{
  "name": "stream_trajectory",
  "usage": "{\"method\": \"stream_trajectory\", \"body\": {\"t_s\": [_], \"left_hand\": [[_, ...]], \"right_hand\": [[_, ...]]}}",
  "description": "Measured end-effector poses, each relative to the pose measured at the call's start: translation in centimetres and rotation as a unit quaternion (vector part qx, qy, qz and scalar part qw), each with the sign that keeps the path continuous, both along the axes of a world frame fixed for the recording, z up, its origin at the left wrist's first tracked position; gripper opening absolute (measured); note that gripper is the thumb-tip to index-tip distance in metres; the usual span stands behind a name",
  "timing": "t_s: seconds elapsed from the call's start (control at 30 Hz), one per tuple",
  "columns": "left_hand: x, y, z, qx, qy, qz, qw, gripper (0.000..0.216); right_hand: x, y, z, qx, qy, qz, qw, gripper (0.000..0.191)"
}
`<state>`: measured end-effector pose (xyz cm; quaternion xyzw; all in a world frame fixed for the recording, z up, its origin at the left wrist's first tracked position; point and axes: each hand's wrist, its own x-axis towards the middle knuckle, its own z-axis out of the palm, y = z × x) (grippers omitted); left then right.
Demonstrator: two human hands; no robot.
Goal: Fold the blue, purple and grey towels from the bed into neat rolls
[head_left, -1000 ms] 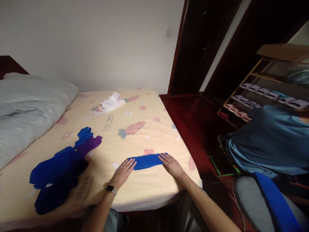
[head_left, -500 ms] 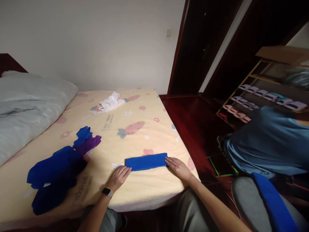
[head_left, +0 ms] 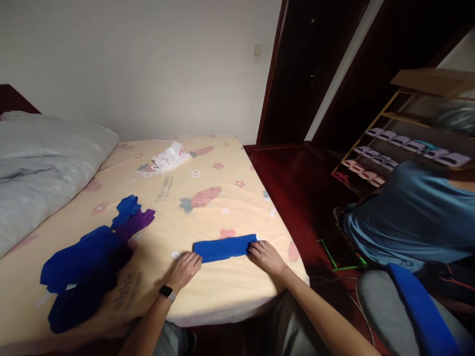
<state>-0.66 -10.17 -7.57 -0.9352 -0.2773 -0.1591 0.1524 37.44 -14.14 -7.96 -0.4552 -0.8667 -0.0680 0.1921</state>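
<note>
Left-hand grip (head_left: 188, 267) and right-hand grip (head_left: 267, 256) touching opposite ends of folded blue cloth (head_left: 223, 248), both curled, cannot tell if clamped, cloth flat on patterned bed (head_left: 247, 210), white bag (head_left: 171, 157) farther back

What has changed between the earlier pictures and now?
The left hand has drawn back across the left end of the folded blue cloth to its near corner. The right hand, laid flat earlier, now curls its fingers on the right end; whether either hand grips is unclear. The white bag and purple cloth stayed put.
</note>
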Motion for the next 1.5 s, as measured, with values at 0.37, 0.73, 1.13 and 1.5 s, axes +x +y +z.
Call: {"method": "stream_trajectory", "body": {"t_s": [0.37, 0.73, 1.13, 1.5], "left_hand": [[0.4, -1.4, 0.5, -0.087, 0.032, 0.028, 0.995, 0.021], [3.5, 1.4, -0.9, -0.070, 0.022, 0.024, 0.997, 0.055], [1.1, 2.5, -0.1, -0.079, 0.025, 0.035, 0.996, 0.063], [2.4, 2.9, 3.0, -0.335, -0.139, 0.060, 0.930, 0.042]], "right_hand": [[1.2, -0.4, 1.1, -0.032, -0.027, -0.014, 0.999, 0.017], [-2.2, 2.2, -0.2, -0.048, 0.023, 0.029, 0.998, 0.059], [-1.7, 3.0, 0.4, -0.075, 0.017, -0.032, 0.997, 0.050], [1.3, 3.5, 3.9, -0.314, 0.191, 0.039, 0.929, 0.039]]}}
